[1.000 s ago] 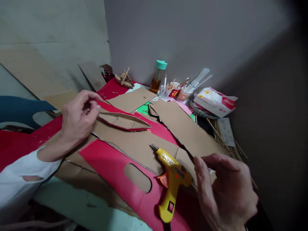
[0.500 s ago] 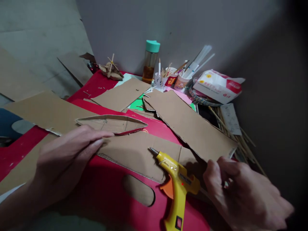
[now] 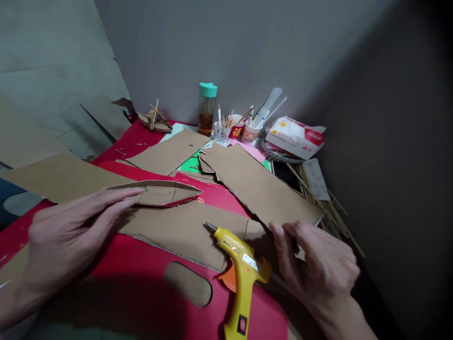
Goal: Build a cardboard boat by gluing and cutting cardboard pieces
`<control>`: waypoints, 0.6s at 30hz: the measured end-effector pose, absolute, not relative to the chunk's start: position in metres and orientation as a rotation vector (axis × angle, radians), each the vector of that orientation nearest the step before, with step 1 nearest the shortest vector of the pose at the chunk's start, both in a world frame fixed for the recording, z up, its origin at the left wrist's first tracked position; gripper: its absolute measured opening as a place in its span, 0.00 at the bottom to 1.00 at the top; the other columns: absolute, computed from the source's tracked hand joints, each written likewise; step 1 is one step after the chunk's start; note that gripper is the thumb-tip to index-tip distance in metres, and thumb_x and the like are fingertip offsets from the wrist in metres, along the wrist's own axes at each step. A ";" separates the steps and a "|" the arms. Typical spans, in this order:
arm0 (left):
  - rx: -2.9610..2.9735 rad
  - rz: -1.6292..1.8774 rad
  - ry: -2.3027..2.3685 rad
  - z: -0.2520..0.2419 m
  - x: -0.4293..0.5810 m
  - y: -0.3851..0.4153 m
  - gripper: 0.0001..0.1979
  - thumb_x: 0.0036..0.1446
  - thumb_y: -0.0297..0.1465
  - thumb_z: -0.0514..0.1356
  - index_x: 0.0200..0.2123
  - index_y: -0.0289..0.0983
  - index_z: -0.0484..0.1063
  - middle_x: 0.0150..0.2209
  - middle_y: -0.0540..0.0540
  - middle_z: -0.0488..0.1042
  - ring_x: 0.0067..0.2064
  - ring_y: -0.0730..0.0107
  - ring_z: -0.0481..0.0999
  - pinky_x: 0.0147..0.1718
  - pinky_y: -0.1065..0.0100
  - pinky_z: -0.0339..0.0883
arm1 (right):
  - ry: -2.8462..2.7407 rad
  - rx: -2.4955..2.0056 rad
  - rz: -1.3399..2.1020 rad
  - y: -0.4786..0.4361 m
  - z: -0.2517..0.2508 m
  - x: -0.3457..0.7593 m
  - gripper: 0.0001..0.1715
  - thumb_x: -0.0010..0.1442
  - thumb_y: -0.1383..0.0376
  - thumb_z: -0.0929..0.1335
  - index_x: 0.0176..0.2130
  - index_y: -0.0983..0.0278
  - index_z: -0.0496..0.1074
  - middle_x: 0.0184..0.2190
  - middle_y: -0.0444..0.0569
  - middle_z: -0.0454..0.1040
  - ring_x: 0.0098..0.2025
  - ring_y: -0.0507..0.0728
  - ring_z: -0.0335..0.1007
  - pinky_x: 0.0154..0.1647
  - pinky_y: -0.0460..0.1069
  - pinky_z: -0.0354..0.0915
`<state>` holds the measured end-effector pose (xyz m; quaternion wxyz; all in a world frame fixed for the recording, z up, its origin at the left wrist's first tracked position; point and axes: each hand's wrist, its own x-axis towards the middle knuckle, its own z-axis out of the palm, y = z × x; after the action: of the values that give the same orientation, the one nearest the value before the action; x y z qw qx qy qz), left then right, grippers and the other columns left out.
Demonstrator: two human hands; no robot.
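Observation:
My left hand lies flat with fingers stretched out, fingertips touching the near end of a pointed, boat-shaped cardboard piece with a red underside. My right hand is curled, fingers pinching the near corner of a long brown cardboard strip. A yellow glue gun with an orange trigger lies on its side between my hands, nozzle pointing up-left, resting on a brown cardboard sheet and a red sheet with an oval cut-out.
Along the back wall stand a teal-capped bottle, paper cups with sticks and pens, a white and red packet and a small wooden model. Bamboo skewers lie right. More cardboard sheets lie left and behind.
My left hand has let go of the boat-shaped piece, dropped lower and flattened out beside it. My right hand has shifted to the strip's near corner. The camera view swung left.

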<state>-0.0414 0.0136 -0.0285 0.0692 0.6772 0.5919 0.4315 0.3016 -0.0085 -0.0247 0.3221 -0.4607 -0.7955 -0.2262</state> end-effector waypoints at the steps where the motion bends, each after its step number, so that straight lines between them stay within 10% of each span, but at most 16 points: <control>1: 2.057 1.329 1.798 -0.027 -0.039 0.015 0.09 0.61 0.36 0.63 0.41 0.58 0.81 0.40 0.55 0.85 0.44 0.55 0.82 0.48 0.57 0.72 | -2.081 -1.199 -0.582 -0.008 -0.025 0.302 0.16 0.67 0.69 0.69 0.29 0.60 0.62 0.19 0.39 0.64 0.20 0.50 0.58 0.25 0.48 0.54; 6: 2.439 1.243 1.559 -0.025 -0.033 0.033 0.10 0.61 0.33 0.63 0.44 0.46 0.81 0.32 0.45 0.77 0.35 0.58 0.75 0.35 0.60 0.69 | -2.017 -1.189 -0.474 -0.009 -0.027 0.302 0.10 0.69 0.70 0.66 0.33 0.62 0.65 0.22 0.43 0.70 0.22 0.51 0.64 0.26 0.49 0.54; 9: 2.554 1.027 1.483 -0.031 -0.032 0.047 0.12 0.59 0.34 0.64 0.46 0.41 0.81 0.48 0.36 0.76 0.50 0.47 0.73 0.49 0.50 0.67 | -2.002 -1.178 -0.440 -0.009 -0.027 0.300 0.09 0.70 0.70 0.64 0.35 0.63 0.66 0.24 0.44 0.72 0.23 0.51 0.66 0.27 0.49 0.55; 18: 2.371 1.083 1.464 -0.013 -0.021 0.046 0.12 0.61 0.41 0.60 0.31 0.42 0.79 0.34 0.44 0.79 0.39 0.57 0.76 0.41 0.59 0.69 | -1.947 -1.185 -0.288 -0.008 -0.028 0.292 0.11 0.70 0.70 0.61 0.37 0.64 0.70 0.26 0.48 0.74 0.26 0.55 0.69 0.31 0.48 0.60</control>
<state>-0.0208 0.0458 -0.0135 0.0759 0.7909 0.4882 0.3611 0.2922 -0.0077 -0.0283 0.4097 -0.4706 -0.7730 -0.1145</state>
